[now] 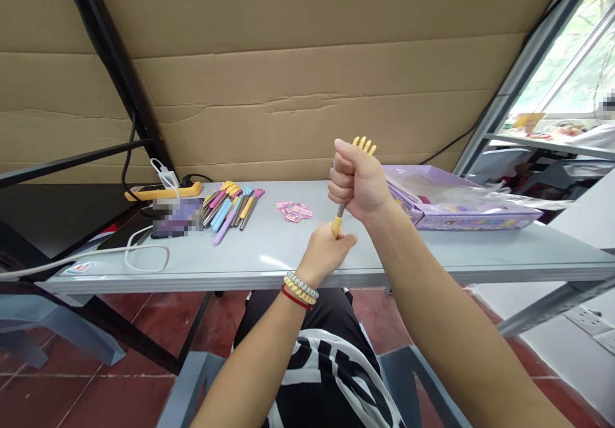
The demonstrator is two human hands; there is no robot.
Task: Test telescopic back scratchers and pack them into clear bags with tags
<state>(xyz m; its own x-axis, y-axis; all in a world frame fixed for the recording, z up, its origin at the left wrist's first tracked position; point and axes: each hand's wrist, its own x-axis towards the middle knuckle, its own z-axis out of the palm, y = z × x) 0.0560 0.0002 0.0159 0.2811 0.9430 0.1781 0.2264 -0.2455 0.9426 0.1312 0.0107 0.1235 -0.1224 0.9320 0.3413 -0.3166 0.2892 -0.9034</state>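
Both my hands grip a yellow telescopic back scratcher (364, 144) above the front half of the table. My right hand (361, 179) is closed in a fist near its claw-shaped head, whose prongs stick up past the fingers. Lower down, my left hand (325, 252) wraps round the yellow handle end. A short stretch of metal rod shows between the two hands. Several more back scratchers (222, 212) in yellow, blue, pink and purple lie in a pile left of centre. Small pink cards (294, 211) lie on the tabletop between that pile and my hands.
A purple box (475, 217) with clear plastic stands on the table (259, 261) at the right. To the left are a yellow power strip (168, 191), a charger with a white cable (108, 249), and a blurred purple thing (177, 218). Cardboard (307, 63) walls the back.
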